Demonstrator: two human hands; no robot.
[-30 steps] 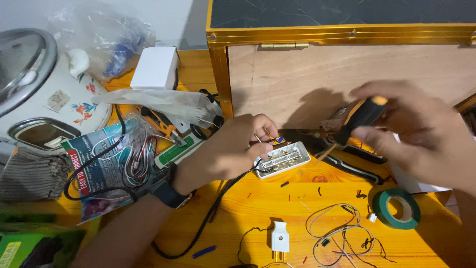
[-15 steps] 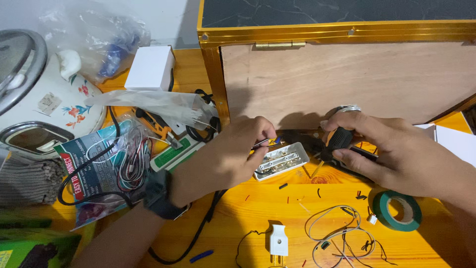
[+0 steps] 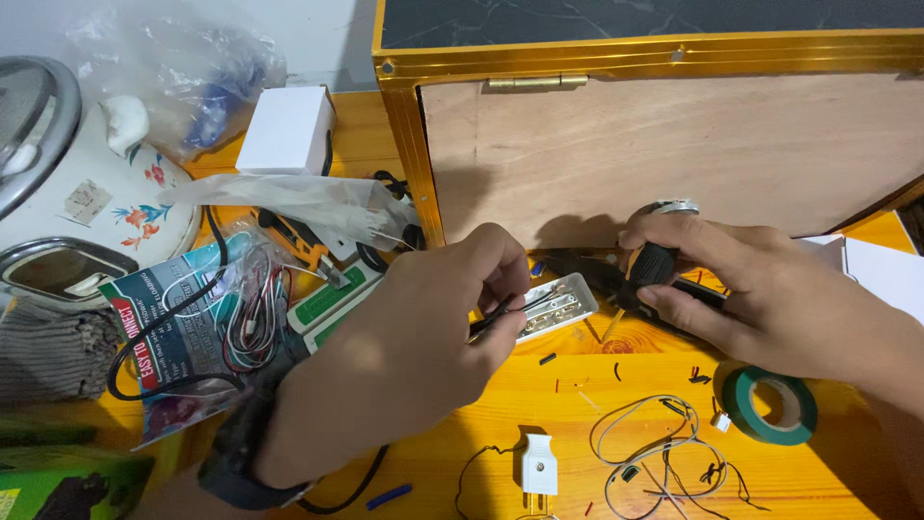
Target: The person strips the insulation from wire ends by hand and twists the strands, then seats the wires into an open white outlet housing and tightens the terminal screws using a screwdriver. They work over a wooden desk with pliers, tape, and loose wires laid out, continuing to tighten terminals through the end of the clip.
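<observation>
My left hand (image 3: pixel 433 327) pinches a thin black wire (image 3: pixel 496 316) and holds its end against an open white socket strip (image 3: pixel 556 306) with brass contacts, lying on the orange wooden table (image 3: pixel 597 433). My right hand (image 3: pixel 760 289) grips the black handle of a screwdriver (image 3: pixel 654 265) just right of the strip, its tip pointing toward the strip but hidden behind my fingers. A ring shows on one finger of that hand. A dark watch sits on my left wrist.
A gold-framed wooden panel (image 3: pixel 674 144) stands behind. A roll of green tape (image 3: pixel 770 404), a white plug (image 3: pixel 539 469) and loose wires (image 3: pixel 654 453) lie in front. At left are a rice cooker (image 3: pixel 87 202), a white box (image 3: pixel 286 130), plastic bags and a bag of cables (image 3: pixel 192 327).
My right hand has come down from the upper right with the screwdriver to the right end of the socket strip. My left hand stays on the wire at the strip.
</observation>
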